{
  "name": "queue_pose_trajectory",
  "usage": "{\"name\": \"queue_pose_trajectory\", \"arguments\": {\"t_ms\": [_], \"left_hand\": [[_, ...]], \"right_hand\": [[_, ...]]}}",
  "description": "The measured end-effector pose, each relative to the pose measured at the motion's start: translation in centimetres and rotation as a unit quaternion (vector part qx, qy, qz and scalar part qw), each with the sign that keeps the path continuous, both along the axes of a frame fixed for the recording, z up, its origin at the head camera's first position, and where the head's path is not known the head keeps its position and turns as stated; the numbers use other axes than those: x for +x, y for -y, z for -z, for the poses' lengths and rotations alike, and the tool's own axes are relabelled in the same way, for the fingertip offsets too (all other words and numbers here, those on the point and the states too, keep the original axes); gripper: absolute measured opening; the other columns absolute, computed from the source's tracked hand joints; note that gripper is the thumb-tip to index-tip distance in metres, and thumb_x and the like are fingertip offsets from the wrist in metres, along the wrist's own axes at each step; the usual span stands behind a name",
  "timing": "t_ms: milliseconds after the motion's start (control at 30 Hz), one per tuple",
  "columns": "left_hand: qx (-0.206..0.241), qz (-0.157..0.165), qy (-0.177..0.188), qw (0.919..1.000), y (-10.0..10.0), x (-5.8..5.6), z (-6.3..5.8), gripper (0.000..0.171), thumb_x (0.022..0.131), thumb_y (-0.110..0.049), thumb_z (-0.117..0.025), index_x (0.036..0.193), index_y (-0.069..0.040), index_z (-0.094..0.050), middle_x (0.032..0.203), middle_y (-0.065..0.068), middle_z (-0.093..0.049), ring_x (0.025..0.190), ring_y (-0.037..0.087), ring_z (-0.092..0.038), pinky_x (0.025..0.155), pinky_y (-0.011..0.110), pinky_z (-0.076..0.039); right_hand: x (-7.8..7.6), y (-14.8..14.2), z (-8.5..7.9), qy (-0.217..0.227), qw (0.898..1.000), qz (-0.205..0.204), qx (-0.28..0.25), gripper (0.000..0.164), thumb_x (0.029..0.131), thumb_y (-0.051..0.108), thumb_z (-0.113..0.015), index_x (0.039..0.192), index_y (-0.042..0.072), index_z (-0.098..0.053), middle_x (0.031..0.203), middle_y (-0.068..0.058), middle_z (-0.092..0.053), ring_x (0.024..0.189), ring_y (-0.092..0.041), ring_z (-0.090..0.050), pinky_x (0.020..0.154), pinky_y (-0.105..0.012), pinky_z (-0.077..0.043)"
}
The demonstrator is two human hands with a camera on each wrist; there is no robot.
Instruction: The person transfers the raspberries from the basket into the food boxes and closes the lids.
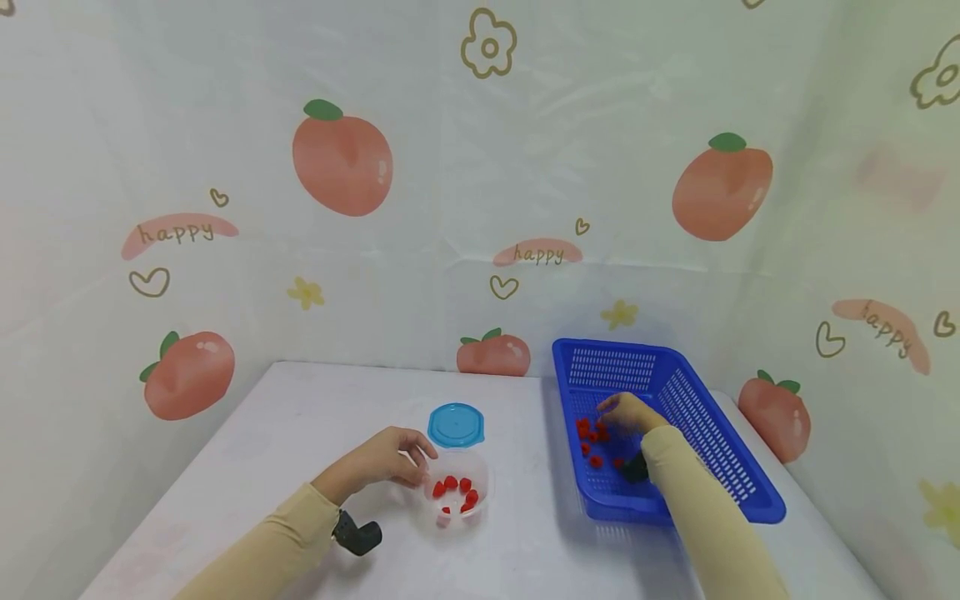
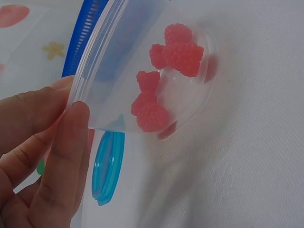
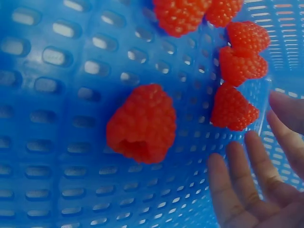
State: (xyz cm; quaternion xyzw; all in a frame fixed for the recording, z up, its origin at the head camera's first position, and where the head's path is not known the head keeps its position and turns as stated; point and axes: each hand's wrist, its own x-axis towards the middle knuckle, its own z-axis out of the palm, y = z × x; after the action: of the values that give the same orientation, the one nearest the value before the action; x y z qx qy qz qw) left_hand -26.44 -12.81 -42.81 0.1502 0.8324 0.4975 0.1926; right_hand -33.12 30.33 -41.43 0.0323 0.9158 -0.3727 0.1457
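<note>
My left hand (image 1: 390, 458) pinches the rim of a clear plastic container (image 2: 111, 90) between thumb and fingers. Inside it lie several raspberries (image 2: 183, 58), grouped around its bottom. Over to the right, my right hand (image 1: 630, 412) reaches down into a blue perforated basket (image 1: 618, 510). Its fingers (image 3: 237, 166) are spread and loosely bent, with nothing seen between them. Close to the fingertips are several raspberries, one of them a raspberry (image 3: 232, 109) by the basket wall. Another raspberry (image 3: 143, 123) lies apart on the slotted floor, its hollow end showing.
A blue lid (image 1: 456, 425) lies flat on the white table (image 1: 517, 542) just behind the container. The basket stands at the table's right side. A printed white curtain (image 1: 420, 283) hangs behind the table and along its sides.
</note>
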Motion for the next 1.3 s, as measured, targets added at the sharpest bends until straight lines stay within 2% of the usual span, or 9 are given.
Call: {"name": "queue_pose_trajectory", "arguments": {"t_ms": [133,300,467,733,933,1067,1300], "left_hand": [[-0.002,-0.002,0.000,1.0000,0.0,0.0,0.0,0.027,0.080,-0.002,-0.074,0.106,-0.003,-0.066,0.086,0.007,-0.061,0.073,0.016,-0.064,0.072,0.034,-0.060],[-0.007,-0.003,-0.003,1.0000,0.0,0.0,0.1,0.028,0.080,-0.003,-0.074,0.106,-0.004,-0.066,0.086,0.007,-0.061,0.073,0.016,-0.064,0.072,0.034,-0.060],[-0.007,-0.005,-0.003,1.0000,0.0,-0.1,0.2,0.028,0.079,-0.002,-0.074,0.106,-0.004,-0.066,0.086,0.007,-0.061,0.073,0.016,-0.064,0.071,0.034,-0.060],[-0.001,-0.001,-0.002,1.0000,0.0,-0.1,0.2,0.027,0.080,-0.002,-0.074,0.106,-0.003,-0.065,0.085,0.007,-0.061,0.073,0.016,-0.064,0.072,0.034,-0.060],[-0.004,-0.008,0.001,1.0000,-0.1,0.0,0.1,0.027,0.080,-0.001,-0.074,0.105,-0.003,-0.066,0.085,0.007,-0.061,0.073,0.016,-0.064,0.072,0.034,-0.060],[-0.009,-0.014,0.002,0.9999,-0.1,0.1,0.1,0.027,0.079,-0.002,-0.075,0.105,-0.004,-0.066,0.086,0.007,-0.061,0.073,0.016,-0.064,0.072,0.033,-0.060],[-0.010,-0.014,0.000,0.9998,-0.1,0.1,0.1,0.028,0.079,-0.004,-0.076,0.105,-0.005,-0.066,0.086,0.007,-0.061,0.073,0.016,-0.064,0.072,0.033,-0.060]], "right_hand": [[-0.3,-0.3,0.4,0.020,0.999,-0.026,-0.002,0.025,0.089,0.010,-0.066,0.111,-0.003,-0.063,0.106,-0.021,-0.065,0.099,-0.032,-0.063,0.083,-0.045,-0.057],[0.5,0.6,-0.3,0.016,1.000,-0.003,0.012,0.027,0.088,0.002,-0.062,0.113,-0.009,-0.062,0.105,-0.021,-0.066,0.102,-0.033,-0.063,0.087,-0.047,-0.056],[0.9,1.1,-0.3,0.003,0.999,-0.011,0.033,0.025,0.089,-0.002,-0.059,0.112,-0.012,-0.062,0.103,-0.022,-0.066,0.100,-0.034,-0.063,0.088,-0.047,-0.056],[0.6,1.0,0.2,0.008,0.999,0.000,0.033,0.011,0.090,-0.001,-0.062,0.099,-0.003,-0.064,0.093,-0.012,-0.066,0.090,-0.023,-0.061,0.088,-0.048,-0.054],[0.7,0.9,0.1,-0.005,0.999,-0.011,0.037,0.012,0.088,0.000,-0.063,0.100,-0.004,-0.064,0.093,-0.012,-0.065,0.088,-0.022,-0.061,0.086,-0.046,-0.056],[0.8,0.4,-0.1,-0.019,1.000,-0.005,0.013,0.017,0.086,0.002,-0.065,0.101,-0.005,-0.065,0.095,-0.013,-0.065,0.087,-0.023,-0.062,0.083,-0.042,-0.057],[0.4,-0.6,-0.3,-0.047,0.996,-0.008,-0.076,0.022,0.089,-0.002,-0.060,0.108,-0.013,-0.060,0.099,-0.016,-0.066,0.091,-0.025,-0.063,0.085,-0.042,-0.057]]}}
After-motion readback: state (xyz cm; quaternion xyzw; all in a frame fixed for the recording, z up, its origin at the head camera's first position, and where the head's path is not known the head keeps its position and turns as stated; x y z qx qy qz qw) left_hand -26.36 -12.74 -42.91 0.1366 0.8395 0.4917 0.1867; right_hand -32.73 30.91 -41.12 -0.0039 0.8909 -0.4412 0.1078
